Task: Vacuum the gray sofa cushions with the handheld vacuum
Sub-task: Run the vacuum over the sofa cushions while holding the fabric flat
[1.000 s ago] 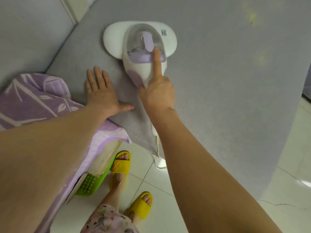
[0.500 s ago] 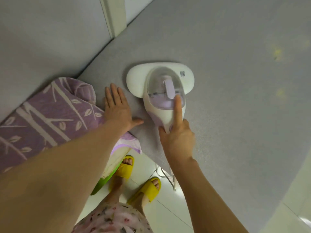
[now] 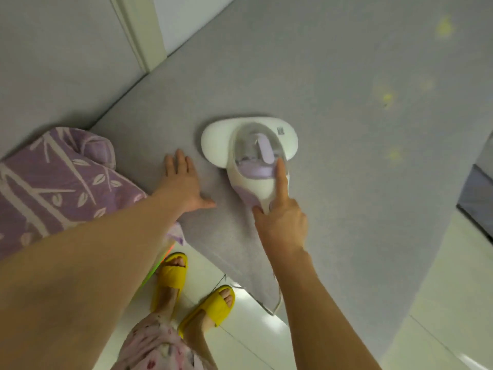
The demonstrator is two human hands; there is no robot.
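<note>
My right hand (image 3: 282,222) fingers stay clenched round the white and lilac handheld vacuum (image 3: 253,156), forefinger along its top; over the last second I've drawn it back toward the front edge of the gray sofa cushion (image 3: 346,182). My left hand (image 3: 184,182) still presses flat, released, beside it, so this strip looks nearly covered

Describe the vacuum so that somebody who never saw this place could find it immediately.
Look at the wide gray cushion that fills most of the view. Near its front edge, right of the purple leaf-patterned blanket, the vacuum lies flat on the fabric, with the right hand around its grip. It is the only white thing there, with a broad oval head and a clear dome over lilac parts.
</note>
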